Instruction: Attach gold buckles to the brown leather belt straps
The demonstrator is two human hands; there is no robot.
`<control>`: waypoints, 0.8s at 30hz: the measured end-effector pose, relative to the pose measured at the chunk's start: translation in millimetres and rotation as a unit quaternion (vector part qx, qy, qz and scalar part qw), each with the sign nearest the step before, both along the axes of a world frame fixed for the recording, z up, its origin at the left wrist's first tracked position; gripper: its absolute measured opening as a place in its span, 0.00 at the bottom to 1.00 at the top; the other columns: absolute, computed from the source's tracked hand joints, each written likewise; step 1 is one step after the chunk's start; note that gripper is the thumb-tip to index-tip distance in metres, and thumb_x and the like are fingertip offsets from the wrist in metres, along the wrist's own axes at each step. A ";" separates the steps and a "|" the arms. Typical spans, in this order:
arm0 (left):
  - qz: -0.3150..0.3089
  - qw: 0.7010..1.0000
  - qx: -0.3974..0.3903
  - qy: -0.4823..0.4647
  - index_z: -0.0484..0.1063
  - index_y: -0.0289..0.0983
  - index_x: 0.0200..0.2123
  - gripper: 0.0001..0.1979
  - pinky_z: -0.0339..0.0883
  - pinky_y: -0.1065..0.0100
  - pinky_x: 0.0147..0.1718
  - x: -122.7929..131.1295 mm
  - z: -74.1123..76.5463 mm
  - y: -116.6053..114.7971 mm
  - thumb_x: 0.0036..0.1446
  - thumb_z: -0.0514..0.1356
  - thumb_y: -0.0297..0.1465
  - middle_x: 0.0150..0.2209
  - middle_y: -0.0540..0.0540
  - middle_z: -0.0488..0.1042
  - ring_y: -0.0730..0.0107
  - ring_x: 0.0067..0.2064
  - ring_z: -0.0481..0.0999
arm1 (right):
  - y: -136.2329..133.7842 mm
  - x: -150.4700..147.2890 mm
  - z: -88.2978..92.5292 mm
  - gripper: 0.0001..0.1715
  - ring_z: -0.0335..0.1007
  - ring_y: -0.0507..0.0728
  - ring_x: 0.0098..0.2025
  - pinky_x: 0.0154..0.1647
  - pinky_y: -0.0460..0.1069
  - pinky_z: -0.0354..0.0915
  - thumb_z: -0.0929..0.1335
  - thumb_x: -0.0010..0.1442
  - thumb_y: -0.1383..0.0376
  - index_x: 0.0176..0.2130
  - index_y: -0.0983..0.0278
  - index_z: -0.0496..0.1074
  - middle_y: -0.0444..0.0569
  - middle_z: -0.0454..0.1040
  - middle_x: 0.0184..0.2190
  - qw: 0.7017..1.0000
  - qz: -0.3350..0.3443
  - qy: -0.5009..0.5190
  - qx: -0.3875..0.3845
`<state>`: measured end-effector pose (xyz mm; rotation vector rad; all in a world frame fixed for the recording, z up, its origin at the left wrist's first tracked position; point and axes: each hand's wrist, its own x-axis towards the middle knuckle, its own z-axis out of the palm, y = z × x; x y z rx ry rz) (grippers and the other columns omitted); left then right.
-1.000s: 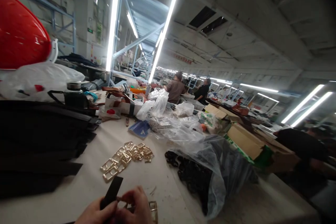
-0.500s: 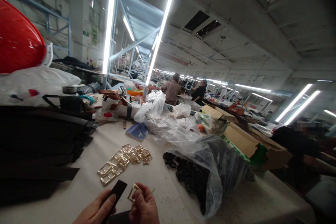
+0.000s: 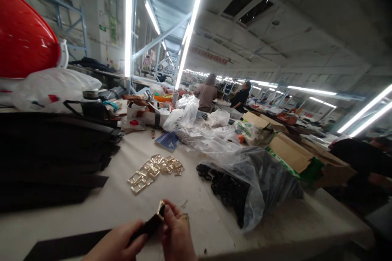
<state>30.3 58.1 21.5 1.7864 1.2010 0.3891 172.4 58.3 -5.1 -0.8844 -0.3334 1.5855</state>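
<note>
Near the bottom centre, my left hand (image 3: 122, 239) is closed around a black strap (image 3: 147, 228). The strap's upper end meets a gold buckle (image 3: 160, 209) that my right hand (image 3: 177, 230) pinches. My right fingers also hide part of the strap end. Another bit of gold metal (image 3: 186, 218) shows beside my right hand. Beyond both hands lies a pile of gold rectangular buckles (image 3: 156, 170). A black strip (image 3: 69, 245) lies on the table at the lower left, running behind my left hand.
Black strips (image 3: 52, 159) are stacked on the left of the white table (image 3: 113, 208). A clear bag (image 3: 259, 195) of black parts lies right, with open cardboard boxes (image 3: 290, 151) behind. A blue booklet (image 3: 167, 140) lies beyond the buckles. People stand or sit farther back.
The strap end and the gold buckle, apart before, now meet between my hands. The view has shifted, so the table things appear higher and farther right.
</note>
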 end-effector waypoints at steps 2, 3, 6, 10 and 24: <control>0.004 1.000 0.002 0.017 0.69 0.36 0.33 0.14 0.61 0.74 0.24 -4.4 4.4 -4.7 0.55 0.48 0.38 0.23 0.50 0.71 0.70 0.24 0.71 | -5.0 3.8 9.2 0.27 0.51 0.41 0.15 0.14 0.38 0.46 0.77 0.36 0.58 0.36 0.64 0.71 0.39 0.67 0.19 1.000 0.019 0.000 -0.013; 0.010 1.000 0.003 0.014 0.69 0.36 0.33 0.14 0.61 0.74 0.24 -5.8 7.3 -7.3 0.55 0.48 0.38 0.23 0.51 0.70 0.71 0.24 0.70 | -7.3 4.4 11.4 0.27 0.51 0.41 0.16 0.14 0.38 0.47 0.76 0.36 0.59 0.37 0.64 0.71 0.39 0.67 0.20 1.000 0.026 -0.004 -0.012; 0.028 0.999 -0.027 -0.023 0.67 0.36 0.33 0.15 0.60 0.74 0.23 -6.2 14.1 -13.9 0.56 0.48 0.40 0.23 0.52 0.67 0.71 0.24 0.68 | -13.4 1.8 9.9 0.24 0.51 0.41 0.15 0.14 0.39 0.48 0.75 0.39 0.58 0.36 0.63 0.70 0.39 0.66 0.21 1.000 0.026 -0.013 0.002; 0.034 0.999 -0.026 -0.018 0.67 0.36 0.33 0.14 0.59 0.75 0.23 -5.8 17.2 -20.4 0.56 0.48 0.39 0.24 0.52 0.67 0.72 0.24 0.67 | -17.0 -1.0 2.8 0.20 0.48 0.40 0.16 0.15 0.38 0.46 0.75 0.40 0.59 0.33 0.64 0.71 0.38 0.64 0.21 0.998 0.049 0.036 -0.026; 0.057 0.960 -0.205 -0.183 0.66 0.35 0.33 0.13 0.60 0.75 0.24 -7.2 18.4 -20.4 0.51 0.57 0.39 0.25 0.54 0.67 0.75 0.25 0.66 | -33.3 -8.9 -1.4 0.14 0.57 0.46 0.21 0.21 0.43 0.56 0.69 0.51 0.59 0.35 0.66 0.70 0.43 0.69 0.26 0.971 0.064 -0.204 0.103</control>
